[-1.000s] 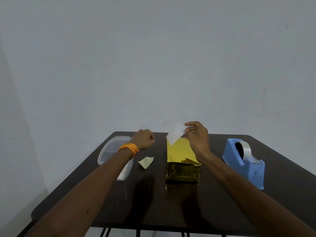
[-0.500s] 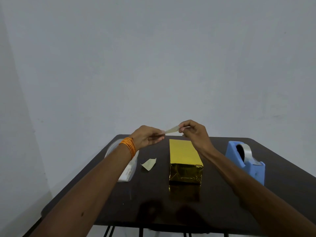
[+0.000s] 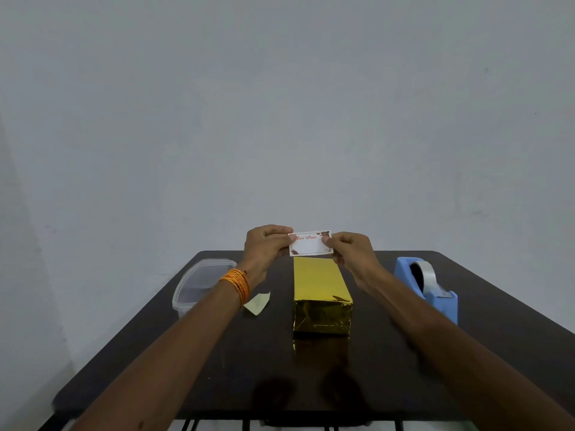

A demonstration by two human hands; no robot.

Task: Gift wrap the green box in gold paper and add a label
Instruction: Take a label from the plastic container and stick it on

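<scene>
Sitting mid-way on dark glossy rectangular table (image 3: 466, 362): gold-foil-wrapped rectangular box (image 3: 320, 293), fully covered, no green showing. Long axis running fwd/back, one short end facing the viewer, other short end pointing at the wall.

Standing well to the right of box: blue plastic tape dispenser w/ clear tape roll (image 3: 431, 289). Lying to the left of box: clear plastic lidded container (image 3: 199, 284), approx as far off as the dispenser. Lying betw. container and box, nearer the box: small pale curled paper scrap (image 3: 257, 303), prob. a peeled backing, not certain.

Hovering just above box's far end, not touching it: small white rectangular label w/ red "Best Wishes" print (image 3: 310, 243). Long axis lying left-right, i.e. crosswise to box; printed face turned toward viewer, text upright.

Pinching label's left short edge: left hand (image 3: 267, 245), thumb on the front, other fingers curled behind. Pinching right short edge: right hand (image 3: 350, 251), same grip.

Step, judging: wrapping done, labelling in hand, label not yet stuck. Next move needing: lowering label flat onto box top, squaring edges to box, then pressing down w/o creasing the foil.
</scene>
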